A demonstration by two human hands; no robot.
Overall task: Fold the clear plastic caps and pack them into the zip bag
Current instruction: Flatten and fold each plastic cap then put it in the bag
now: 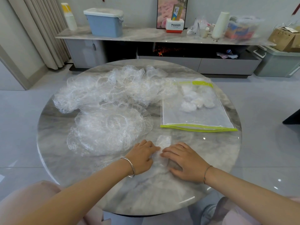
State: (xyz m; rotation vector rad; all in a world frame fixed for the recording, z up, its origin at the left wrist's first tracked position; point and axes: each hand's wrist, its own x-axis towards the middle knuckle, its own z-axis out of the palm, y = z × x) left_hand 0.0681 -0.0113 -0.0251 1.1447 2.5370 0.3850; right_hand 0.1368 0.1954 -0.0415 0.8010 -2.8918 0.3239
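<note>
Nearest, both hands lie palm-down on the round marble table (146, 194). The left hand (142, 157), with a silver bangle (129, 166) on its wrist, and the right hand (185, 161), with a thin cord bracelet (206, 174), press a folded clear cap (163, 142) flat with their fingers extended, their fingertips almost meeting over it. Neither hand clamps it. The cap is a narrow strip that runs away from the fingers.

Just beyond on the left, one cap (110, 129) is spread out round. Behind it sprawls a crumpled heap of loose caps (103, 88). To the right lies the zip bag (183, 118), green-edged, with several packed caps (196, 99) bunched in its far half.

Past the table, a long low cabinet (146, 36) carries a blue lidded bin (104, 23), a Panasonic box (174, 25) and a white roll (220, 25).
</note>
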